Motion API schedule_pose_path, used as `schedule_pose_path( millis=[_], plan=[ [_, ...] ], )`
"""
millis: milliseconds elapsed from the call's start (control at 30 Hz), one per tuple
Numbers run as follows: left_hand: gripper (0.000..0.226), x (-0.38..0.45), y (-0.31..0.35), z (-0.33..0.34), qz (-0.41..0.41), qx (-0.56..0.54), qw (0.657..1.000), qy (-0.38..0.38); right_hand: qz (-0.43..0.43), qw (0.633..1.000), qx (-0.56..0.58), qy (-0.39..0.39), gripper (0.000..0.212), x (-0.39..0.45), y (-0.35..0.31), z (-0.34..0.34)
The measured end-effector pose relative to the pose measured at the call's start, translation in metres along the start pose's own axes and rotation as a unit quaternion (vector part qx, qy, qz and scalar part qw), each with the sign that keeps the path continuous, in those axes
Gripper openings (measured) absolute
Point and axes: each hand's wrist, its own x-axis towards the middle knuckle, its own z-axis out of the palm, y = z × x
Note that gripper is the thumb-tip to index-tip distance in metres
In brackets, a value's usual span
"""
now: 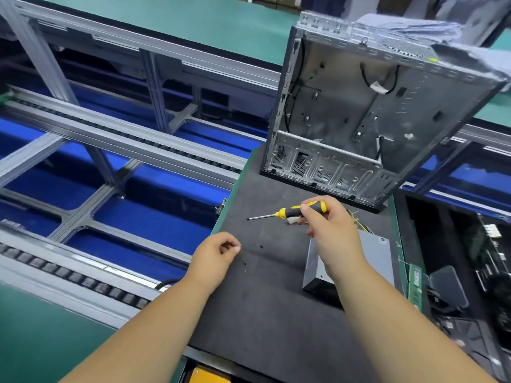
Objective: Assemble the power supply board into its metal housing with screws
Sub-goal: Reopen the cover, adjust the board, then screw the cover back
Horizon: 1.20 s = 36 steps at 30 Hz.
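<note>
My right hand (330,226) grips a yellow-and-black screwdriver (287,212) by its handle, shaft pointing left above the dark mat (262,313). My left hand (218,251) hovers low over the mat with thumb and forefinger pinched together; whether a screw sits between them is too small to tell. Two small black screws (261,246) (245,263) lie on the mat just right of it. The grey power supply box (373,261) rests on the mat under my right forearm, with yellow wires at its far end. The open metal computer housing (359,111) stands upright at the mat's far end.
A conveyor of aluminium rails (116,139) with blue panels below runs along the left. A black tray (464,272) with dark parts and a green memory stick (414,283) sits to the right of the mat. Green table surface (41,341) lies at lower left.
</note>
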Motion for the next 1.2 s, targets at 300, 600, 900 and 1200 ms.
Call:
schedule_pose_path(
  millis=[300,600,900,1200],
  plan=[
    [0.014,0.002,0.041,-0.007,-0.163,-0.545,0.819,-0.078,-0.036,0.999,-0.008,0.025,0.010,-0.026,-0.018,0.005],
    [0.012,-0.010,0.051,0.001,-0.178,-0.593,0.775,-0.128,-0.084,0.994,-0.062,0.028,0.009,-0.052,-0.025,-0.004],
    [0.011,-0.019,0.062,0.020,-0.145,-0.477,0.855,-0.145,-0.096,0.992,-0.082,0.017,0.006,-0.065,-0.017,-0.031],
    [0.023,-0.023,0.088,0.038,0.065,-0.288,0.952,-0.086,-0.028,0.995,-0.070,0.066,0.005,-0.056,-0.015,-0.080]
  ],
)
